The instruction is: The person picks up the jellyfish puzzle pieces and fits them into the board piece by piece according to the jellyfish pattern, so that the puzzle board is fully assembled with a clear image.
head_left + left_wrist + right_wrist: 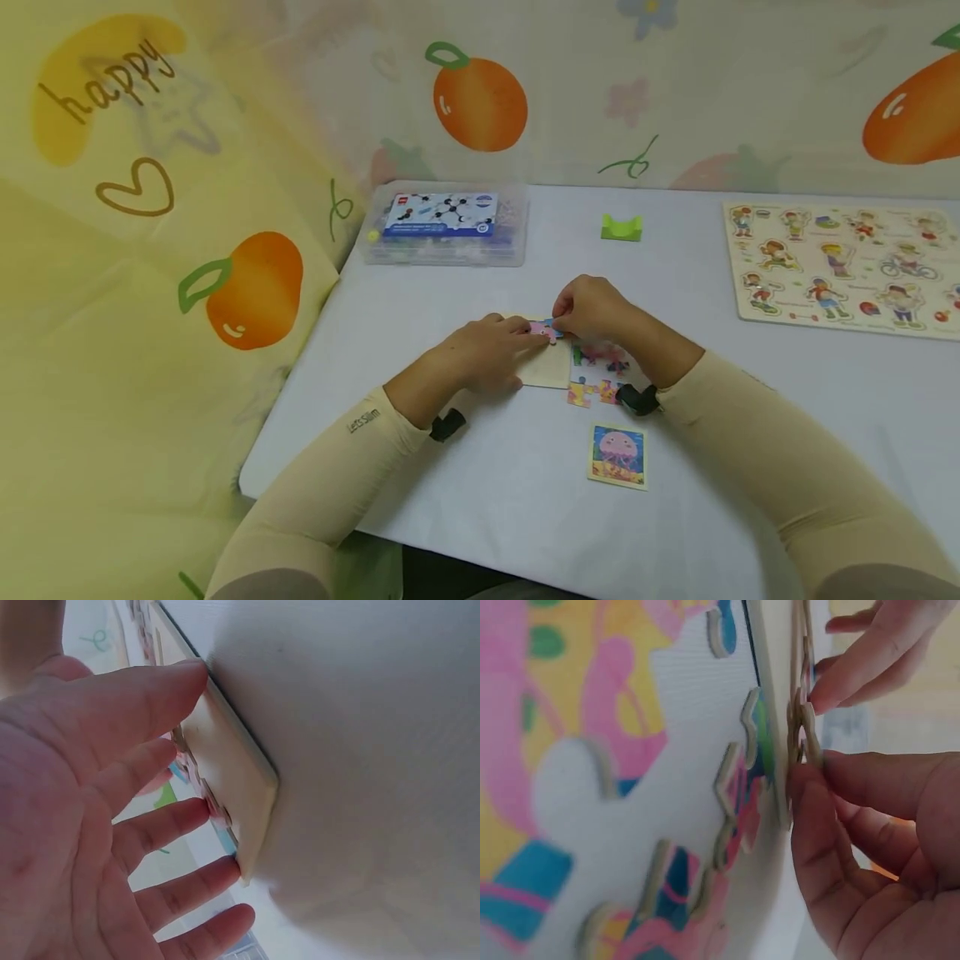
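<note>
A pale wooden puzzle board (546, 372) lies at mid-table, pink and blue jigsaw pieces (542, 332) along its far edge. My left hand (489, 353) is at the board's left side. Its extended fingertips touch the pieces and the thumb lies over the board's near edge, as the left wrist view shows. My right hand (596, 307) pinches a puzzle piece (810, 729) between thumb and fingers at the far right corner, on edge against the board's surface. Loose puzzle pieces (578, 394) in pink, yellow and blue lie just right of the board, partly below the right wrist.
Nearer the front lies a small jellyfish picture card (618, 455). A clear plastic case (450, 250) with a molecule label stands back left, a green notched block (621, 228) at the back. On the right is a large board of cartoon figures (806, 287).
</note>
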A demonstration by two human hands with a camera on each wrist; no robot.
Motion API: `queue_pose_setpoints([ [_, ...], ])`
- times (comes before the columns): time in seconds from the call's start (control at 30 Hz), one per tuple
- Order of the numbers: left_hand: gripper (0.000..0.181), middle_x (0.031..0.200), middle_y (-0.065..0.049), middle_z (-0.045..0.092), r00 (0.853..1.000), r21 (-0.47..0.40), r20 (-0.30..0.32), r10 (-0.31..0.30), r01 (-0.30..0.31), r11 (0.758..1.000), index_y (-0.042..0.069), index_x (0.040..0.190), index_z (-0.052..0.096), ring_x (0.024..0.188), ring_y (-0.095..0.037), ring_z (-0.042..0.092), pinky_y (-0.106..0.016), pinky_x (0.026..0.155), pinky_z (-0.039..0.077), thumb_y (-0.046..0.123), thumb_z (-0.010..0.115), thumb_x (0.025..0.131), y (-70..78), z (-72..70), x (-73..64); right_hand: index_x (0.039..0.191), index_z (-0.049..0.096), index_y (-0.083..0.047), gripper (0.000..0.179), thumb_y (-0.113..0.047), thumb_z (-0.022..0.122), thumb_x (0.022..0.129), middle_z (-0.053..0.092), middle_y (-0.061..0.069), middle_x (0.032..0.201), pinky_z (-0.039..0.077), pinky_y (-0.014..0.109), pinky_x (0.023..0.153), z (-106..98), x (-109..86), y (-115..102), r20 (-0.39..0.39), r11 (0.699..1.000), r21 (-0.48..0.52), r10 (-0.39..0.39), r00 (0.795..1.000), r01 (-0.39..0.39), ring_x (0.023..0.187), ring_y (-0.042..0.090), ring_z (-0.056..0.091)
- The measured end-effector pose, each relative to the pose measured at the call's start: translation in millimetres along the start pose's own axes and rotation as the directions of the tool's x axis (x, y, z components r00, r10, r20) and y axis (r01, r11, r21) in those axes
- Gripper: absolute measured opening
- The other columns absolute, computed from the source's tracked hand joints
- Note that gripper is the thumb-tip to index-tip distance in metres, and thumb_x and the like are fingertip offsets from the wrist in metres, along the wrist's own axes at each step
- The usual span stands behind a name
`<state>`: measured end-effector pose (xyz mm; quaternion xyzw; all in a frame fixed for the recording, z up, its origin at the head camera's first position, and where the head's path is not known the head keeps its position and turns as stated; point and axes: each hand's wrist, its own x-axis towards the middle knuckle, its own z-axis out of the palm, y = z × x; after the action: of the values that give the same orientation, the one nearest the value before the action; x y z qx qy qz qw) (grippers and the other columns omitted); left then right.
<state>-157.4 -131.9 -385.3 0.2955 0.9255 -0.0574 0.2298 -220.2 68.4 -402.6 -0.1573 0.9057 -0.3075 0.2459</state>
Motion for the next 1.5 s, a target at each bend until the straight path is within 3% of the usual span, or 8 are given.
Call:
queue_pose_setpoints([
  [0.23,0.075,0.158,0.002,0.039,1.0,0.04,0.013,-0.015,0.014,0.999,0.036,0.159,0.036,0.14,-0.026,0.043,-0.042,0.109,0.047,0.045,0.07,0.094,3.1,-4.4,2.7,0.086,0.077,-0.012,0.011,-0.018,0.072,0.094,0.07,0.003,0.082,0.05,0.036,0.079,-1,-0.1,-6,-0.04,0.991,-0.136,-0.019,0.999,0.013,0.086,0.023,0.059],
  [0.4,0.074,0.158,0.001,0.039,1.0,0.026,0.018,-0.017,0.017,1.0,0.038,0.159,0.037,0.137,-0.026,0.044,-0.043,0.106,0.049,0.043,0.071,0.093,5.0,-4.9,4.1,0.087,0.076,-0.013,0.011,-0.02,0.072,0.094,0.069,0.004,0.087,0.048,0.038,0.082,-4,-1.4,-5,-0.037,0.987,-0.157,0.01,0.999,-0.016,0.089,0.024,0.058],
  [0.73,0.077,0.159,-0.001,0.035,0.997,0.023,0.063,-0.053,0.052,0.998,0.041,0.16,0.031,0.135,-0.026,0.042,-0.044,0.102,0.05,0.04,0.071,0.095,7.7,-7.2,5.2,0.09,0.071,-0.011,0.012,-0.021,0.077,0.089,0.067,0.006,0.09,0.047,0.039,0.082,-5,1.4,0,-0.078,0.992,-0.125,-0.011,0.997,0.001,0.09,0.025,0.058],
  [0.97,0.079,0.155,-0.001,0.042,0.999,0.035,0.007,-0.043,0.042,0.998,0.03,0.159,0.038,0.134,-0.026,0.046,-0.042,0.103,0.05,0.037,0.078,0.09,5.0,-3.7,5.6,0.093,0.072,-0.011,0.012,-0.021,0.078,0.088,0.067,0.006,0.092,0.047,0.037,0.082,-5,4.6,2,-0.065,0.997,-0.078,-0.008,0.998,0.003,0.09,0.024,0.058],
  [1.23,0.081,0.154,-0.004,0.041,0.999,0.062,0.022,-0.036,0.035,0.997,0.031,0.16,0.035,0.131,-0.026,0.046,-0.041,0.102,0.05,0.039,0.076,0.091,7.4,-5.9,3.5,0.094,0.072,-0.011,0.012,-0.022,0.075,0.089,0.069,0.006,0.095,0.047,0.038,0.083,-2,7.6,4,-0.078,0.999,-0.054,-0.003,0.997,-0.001,0.092,0.024,0.058],
  [1.37,0.08,0.153,-0.002,0.042,0.999,0.041,0.01,-0.038,0.038,0.998,0.03,0.159,0.039,0.132,-0.026,0.047,-0.042,0.103,0.05,0.039,0.078,0.09,8.0,-7.3,3.4,0.098,0.072,-0.01,0.014,-0.022,0.073,0.091,0.068,0.007,0.098,0.047,0.039,0.083,-4,1.2,2,-0.06,0.994,-0.106,-0.005,0.998,-0.002,0.093,0.025,0.058],
  [1.5,0.08,0.154,0.0,0.043,0.999,-0.004,0.002,-0.043,0.043,0.999,0.03,0.158,0.039,0.132,-0.025,0.046,-0.042,0.105,0.049,0.039,0.079,0.089,7.8,-6.3,5.1,0.103,0.07,-0.012,0.018,-0.024,0.076,0.09,0.066,0.009,0.103,0.048,0.041,0.084,-10,-16.7,2,0.001,0.974,-0.223,0.03,1.0,-0.029,0.095,0.027,0.056],
])
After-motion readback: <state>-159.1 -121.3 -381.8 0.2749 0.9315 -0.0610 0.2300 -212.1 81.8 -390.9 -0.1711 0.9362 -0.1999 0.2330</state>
